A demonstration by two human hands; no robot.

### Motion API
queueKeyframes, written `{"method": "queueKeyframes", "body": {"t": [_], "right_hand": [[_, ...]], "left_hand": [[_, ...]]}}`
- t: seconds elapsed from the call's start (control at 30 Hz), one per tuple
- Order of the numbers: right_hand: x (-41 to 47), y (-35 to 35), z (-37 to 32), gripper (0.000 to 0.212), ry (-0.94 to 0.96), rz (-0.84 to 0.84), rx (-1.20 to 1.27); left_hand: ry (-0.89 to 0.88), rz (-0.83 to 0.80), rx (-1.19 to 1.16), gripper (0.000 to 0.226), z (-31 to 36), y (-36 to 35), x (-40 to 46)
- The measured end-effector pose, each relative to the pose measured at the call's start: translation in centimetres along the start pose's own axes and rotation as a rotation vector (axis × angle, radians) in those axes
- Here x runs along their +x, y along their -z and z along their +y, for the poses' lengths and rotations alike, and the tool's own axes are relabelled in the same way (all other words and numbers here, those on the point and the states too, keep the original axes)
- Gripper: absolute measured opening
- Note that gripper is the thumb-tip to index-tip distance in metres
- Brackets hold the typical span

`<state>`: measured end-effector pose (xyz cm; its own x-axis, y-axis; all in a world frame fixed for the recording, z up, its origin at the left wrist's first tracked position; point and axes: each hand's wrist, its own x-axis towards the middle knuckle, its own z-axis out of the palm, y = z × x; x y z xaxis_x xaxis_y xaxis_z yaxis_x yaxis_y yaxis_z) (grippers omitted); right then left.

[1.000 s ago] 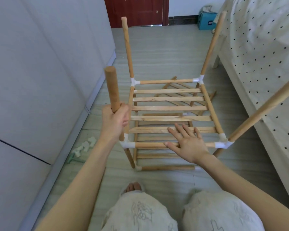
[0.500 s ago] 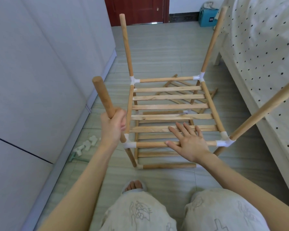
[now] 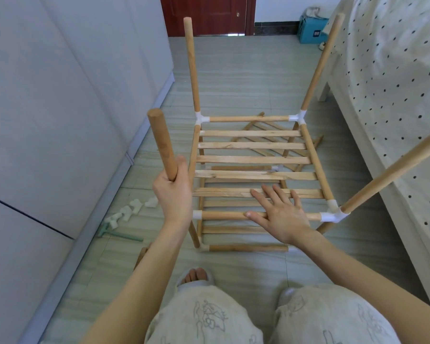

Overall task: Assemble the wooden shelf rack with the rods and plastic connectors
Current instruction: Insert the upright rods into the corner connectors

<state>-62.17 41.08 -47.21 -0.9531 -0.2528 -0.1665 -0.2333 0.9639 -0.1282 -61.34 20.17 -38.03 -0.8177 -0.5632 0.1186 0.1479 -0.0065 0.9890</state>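
From my head camera, looking down, I am gripping a round wooden rod [image 3: 162, 144] in my left hand [image 3: 173, 192]. My fingers are curling tight around its lower end, and the smooth, pale rod is leaning up and to the left, free of the rack.

My right hand [image 3: 281, 214] is lying flat with straight, spread fingers. The palm is pressing on the near round rail [image 3: 224, 215] and the fingertips are reaching onto a flat slat [image 3: 256, 192].

The wooden shelf rack [image 3: 253, 160] is standing on the floor [image 3: 246, 78] right in front of my knees. Its top shelf is made of five flat, rough slats lying side by side between round rails. White plastic connectors [image 3: 333, 216] are joining the corners. Three tall rods are sticking up: one at the far left [image 3: 191, 65], one at the far right [image 3: 319, 63], one at the near right [image 3: 395, 170].

Small white spare connectors [image 3: 129, 212] are lying in a row on the floor by the grey cabinet [image 3: 60, 108]. A bed with a dotted sheet [image 3: 395, 83] is standing on the right.
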Motion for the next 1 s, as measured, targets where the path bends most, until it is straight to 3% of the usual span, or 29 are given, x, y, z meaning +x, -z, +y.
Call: {"method": "queueKeyframes", "body": {"t": [0.07, 0.17, 0.3, 0.63, 0.87, 1.0], "right_hand": [[0.1, 0.1, 0.0, 0.093, 0.003, -0.002, -0.001], [0.6, 0.2, -0.1, 0.093, 0.001, -0.017, 0.005], [0.6, 0.0, 0.1, 0.095, 0.022, -0.03, -0.012], [0.6, 0.4, 0.1, 0.097, 0.046, -0.063, -0.057], [1.0, 0.1, 0.2, 0.095, 0.036, -0.056, -0.082], [1.9, -0.1, 0.1, 0.097, 0.025, -0.051, -0.079]], "left_hand": [[0.013, -0.086, -0.067, 0.046, 0.0, 0.3, 1.0], [0.025, -0.376, -0.086, 0.057, 0.2, 1.5, 2.8], [0.06, -0.619, -0.086, 0.047, 0.4, 2.2, 4.1], [0.032, -0.432, 0.003, 0.057, 0.4, 1.9, 3.1], [-0.05, -0.428, 0.317, 0.01, -3.4, 4.8, 1.3], [-0.038, -0.448, 0.422, 0.01, -4.7, 5.0, 1.8]]}}
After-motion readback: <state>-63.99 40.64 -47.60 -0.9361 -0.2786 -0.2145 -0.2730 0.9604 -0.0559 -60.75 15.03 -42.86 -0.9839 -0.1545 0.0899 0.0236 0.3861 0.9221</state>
